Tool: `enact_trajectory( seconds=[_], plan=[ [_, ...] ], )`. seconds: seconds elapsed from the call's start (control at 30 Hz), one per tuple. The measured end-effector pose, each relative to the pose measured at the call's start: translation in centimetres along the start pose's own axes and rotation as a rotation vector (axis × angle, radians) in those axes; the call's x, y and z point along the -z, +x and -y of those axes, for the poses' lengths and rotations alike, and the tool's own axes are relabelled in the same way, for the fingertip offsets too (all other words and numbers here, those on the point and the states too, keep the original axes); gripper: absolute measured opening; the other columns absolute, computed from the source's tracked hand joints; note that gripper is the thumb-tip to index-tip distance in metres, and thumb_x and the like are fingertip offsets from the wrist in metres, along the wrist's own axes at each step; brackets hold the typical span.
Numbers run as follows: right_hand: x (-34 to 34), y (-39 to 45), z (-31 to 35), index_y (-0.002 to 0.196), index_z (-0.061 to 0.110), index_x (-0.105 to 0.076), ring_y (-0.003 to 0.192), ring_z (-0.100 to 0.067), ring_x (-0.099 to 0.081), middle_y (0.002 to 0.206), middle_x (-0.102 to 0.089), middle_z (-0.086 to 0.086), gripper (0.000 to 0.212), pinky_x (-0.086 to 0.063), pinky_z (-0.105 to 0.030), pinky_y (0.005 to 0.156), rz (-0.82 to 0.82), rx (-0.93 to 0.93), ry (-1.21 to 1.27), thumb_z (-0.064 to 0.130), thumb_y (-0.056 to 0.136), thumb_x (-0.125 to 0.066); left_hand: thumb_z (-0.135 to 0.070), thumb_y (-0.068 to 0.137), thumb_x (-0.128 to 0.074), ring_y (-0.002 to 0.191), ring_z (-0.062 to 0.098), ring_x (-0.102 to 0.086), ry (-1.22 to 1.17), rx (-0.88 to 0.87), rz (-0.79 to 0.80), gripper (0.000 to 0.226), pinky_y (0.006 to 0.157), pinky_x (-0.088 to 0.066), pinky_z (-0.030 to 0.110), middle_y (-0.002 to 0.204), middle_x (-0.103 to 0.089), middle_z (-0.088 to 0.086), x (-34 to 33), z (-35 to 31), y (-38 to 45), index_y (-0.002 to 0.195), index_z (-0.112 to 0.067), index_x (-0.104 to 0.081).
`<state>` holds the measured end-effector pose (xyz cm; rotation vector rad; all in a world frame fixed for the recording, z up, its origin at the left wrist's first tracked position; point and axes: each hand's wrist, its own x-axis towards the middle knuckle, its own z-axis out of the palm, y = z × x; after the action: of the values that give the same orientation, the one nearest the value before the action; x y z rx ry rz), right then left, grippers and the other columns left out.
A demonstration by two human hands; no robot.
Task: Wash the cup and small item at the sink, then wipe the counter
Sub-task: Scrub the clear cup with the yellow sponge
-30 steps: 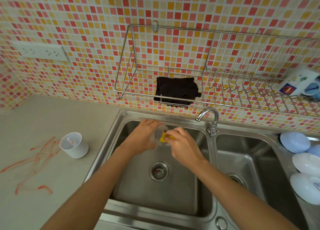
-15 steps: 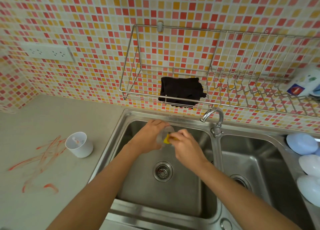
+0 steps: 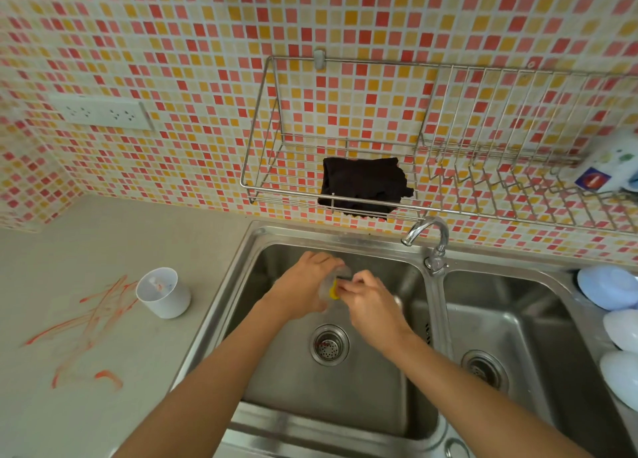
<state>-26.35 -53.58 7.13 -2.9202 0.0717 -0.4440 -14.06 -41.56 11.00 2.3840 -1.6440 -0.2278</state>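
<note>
Both hands work over the left basin of the steel sink (image 3: 241, 260). My left hand (image 3: 300, 286) is wrapped around a small clear item (image 3: 341, 271), mostly hidden by the fingers. My right hand (image 3: 371, 300) presses a yellow sponge (image 3: 333, 290) against that item. A white cup (image 3: 162, 297) stands upright on the grey counter (image 3: 103, 243) left of the sink, with reddish residue inside. Orange-red smears (image 3: 86, 323) streak the counter beside the cup. No water runs from the tap (image 3: 428, 233).
A black cloth (image 3: 362, 184) lies in the wire wall rack (image 3: 262, 129) above the sink. A dish-soap bottle (image 3: 607, 167) sits at the rack's right end. Pale blue bowls (image 3: 607, 286) lie upside down right of the second basin (image 3: 518, 319). A wall socket (image 3: 100, 112) is at upper left.
The hands stay together over the left basin; the right hand has shifted slightly with the sponge against the clear item. The cup on the counter has not moved.
</note>
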Motion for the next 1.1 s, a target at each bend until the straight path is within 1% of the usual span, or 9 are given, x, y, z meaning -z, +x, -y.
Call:
enact_trajectory(
  seconds=[0.13, 0.33, 0.47, 0.6, 0.7, 0.87, 0.93, 1.07, 1.1],
  plan=[
    [-0.3, -0.7, 1.8, 0.105, 0.022, -0.074, 0.087, -0.013, -0.043, 0.081, -0.061, 0.023, 0.030, -0.041, -0.021, 0.081, 0.053, -0.224, 0.417, 0.003, 0.088, -0.058, -0.026, 0.073, -0.076, 0.130, 0.016, -0.035, 0.015, 0.029, 0.034, 0.077, 0.110, -0.021, 0.026, 0.138, -0.046, -0.002, -0.5, 0.3, -0.3, 0.140, -0.018, -0.040],
    [0.4, 0.2, -1.4, 0.100, 0.020, -0.071, 0.089, -0.017, -0.044, 0.102, -0.066, 0.013, 0.042, -0.048, -0.029, 0.072, 0.052, 0.061, -0.003, -0.001, 0.064, -0.070, -0.020, 0.069, -0.079, 0.129, 0.015, -0.038, -0.064, 0.019, -0.010, 0.077, 0.108, -0.019, 0.023, 0.137, -0.048, -0.003, 0.1, 0.0, -0.2, 0.137, -0.017, -0.043],
    [1.4, 0.0, -1.5, 0.111, 0.019, -0.065, 0.097, -0.020, -0.049, 0.118, -0.059, 0.008, 0.036, -0.050, -0.030, 0.078, 0.058, 0.185, -0.086, 0.014, 0.076, -0.066, -0.021, 0.064, -0.084, 0.129, 0.015, -0.038, -0.195, 0.084, 0.016, 0.085, 0.106, -0.021, 0.021, 0.138, -0.047, -0.003, 1.2, 0.9, -0.4, 0.138, -0.019, -0.042],
    [0.7, -0.2, -1.3, 0.104, 0.018, -0.064, 0.091, -0.019, -0.047, 0.106, -0.061, 0.009, 0.036, -0.052, -0.030, 0.070, -0.030, 0.149, -0.074, 0.003, 0.073, -0.073, -0.023, 0.064, -0.084, 0.129, 0.014, -0.039, -0.328, 0.154, 0.031, 0.090, 0.100, -0.027, 0.020, 0.141, -0.046, -0.004, 1.8, 1.2, -0.4, 0.142, -0.021, -0.039],
    [1.0, -0.2, -1.0, 0.104, 0.016, -0.064, 0.093, -0.020, -0.049, 0.105, -0.062, 0.008, 0.036, -0.051, -0.029, 0.072, -0.082, 0.133, -0.086, -0.002, 0.073, -0.069, -0.026, 0.064, -0.083, 0.132, 0.018, -0.035, -0.379, 0.179, 0.000, 0.097, 0.107, -0.029, 0.028, 0.143, -0.041, -0.003, 1.3, 0.9, -0.7, 0.145, -0.022, -0.030],
    [1.2, 0.0, 0.3, 0.103, 0.016, -0.063, 0.095, -0.019, -0.048, 0.100, -0.062, 0.009, 0.028, -0.051, -0.027, 0.076, -0.137, 0.085, -0.044, 0.000, 0.081, -0.058, -0.042, 0.056, -0.086, 0.121, 0.020, -0.036, -0.250, 0.211, -0.264, 0.095, 0.104, -0.036, 0.035, 0.132, -0.041, 0.002, -0.5, 0.6, -1.4, 0.136, -0.019, -0.038],
    [1.6, 0.0, 1.3, 0.108, 0.018, -0.066, 0.093, -0.015, -0.048, 0.099, -0.063, 0.011, 0.025, -0.047, -0.022, 0.077, -0.107, -0.026, 0.126, 0.006, 0.087, -0.061, -0.040, 0.058, -0.084, 0.117, 0.021, -0.043, -0.251, 0.193, -0.295, 0.088, 0.100, -0.040, 0.033, 0.128, -0.047, 0.002, -0.7, 1.1, -1.3, 0.132, -0.016, -0.042],
    [2.5, 0.6, 2.3, 0.117, 0.017, -0.067, 0.087, -0.007, -0.060, 0.094, -0.064, 0.009, 0.027, -0.042, -0.015, 0.077, 0.021, -0.461, 0.855, 0.012, 0.093, -0.056, -0.025, 0.062, -0.085, 0.118, 0.019, -0.046, -0.270, 0.188, -0.240, 0.080, 0.094, -0.035, 0.022, 0.128, -0.051, 0.000, 0.0, 1.7, -1.2, 0.130, -0.016, -0.044],
    [2.3, 0.7, 2.1, 0.116, 0.017, -0.068, 0.083, -0.003, -0.061, 0.093, -0.065, 0.011, 0.026, -0.043, -0.013, 0.076, 0.025, -0.468, 0.877, 0.011, 0.093, -0.057, -0.024, 0.062, -0.085, 0.119, 0.018, -0.047, -0.267, 0.181, -0.231, 0.080, 0.095, -0.035, 0.021, 0.128, -0.052, -0.001, 0.2, 1.8, -1.2, 0.130, -0.017, -0.044]
  ],
)
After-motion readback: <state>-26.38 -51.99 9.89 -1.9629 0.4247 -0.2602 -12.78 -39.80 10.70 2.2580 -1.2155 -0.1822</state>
